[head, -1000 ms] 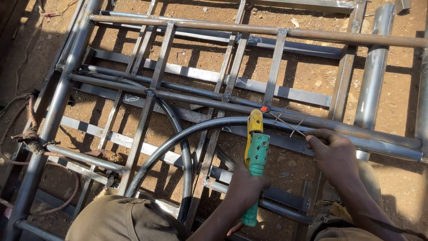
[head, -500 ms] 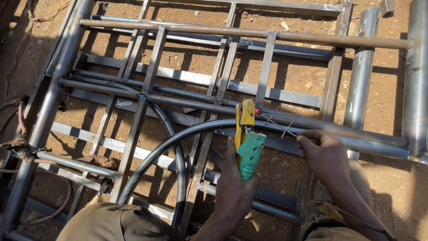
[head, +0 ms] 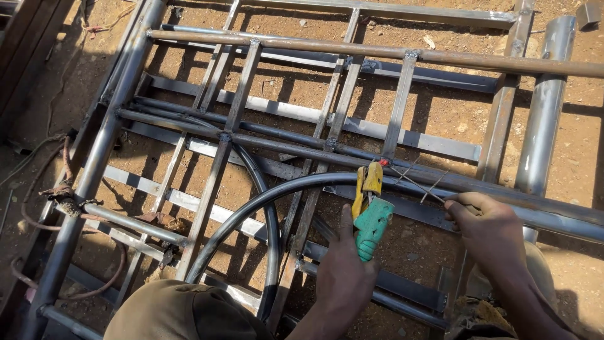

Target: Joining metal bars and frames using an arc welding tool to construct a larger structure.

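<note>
Reddish dirt ground (head: 440, 119) lies under a welded metal frame (head: 327, 141) of grey tubes and flat bars that fills the head view. Since a second ago the pliers (head: 370, 211), with green and yellow handles, have swung from nearly upright to a tilt, nose up toward the right, and now sit at the joint where a curved black pipe (head: 251, 204) meets a long straight tube (head: 503, 189). The left hand (head: 345, 277) has its grip closed round the green handle, thumb up along it. The right hand (head: 491, 230) has edged left along the tube; its grip is curled down on the tube, just right of thin wire ends (head: 415, 182) that stick out at the joint. That shift reads as the wire tie being twisted tighter.

A thick steel pipe (head: 544, 119) lies on the right, rusty bent rod and cable (head: 63, 189) on the left. Crossbars crowd the joint on the near side, and the person's knee (head: 182, 315) sits near left.
</note>
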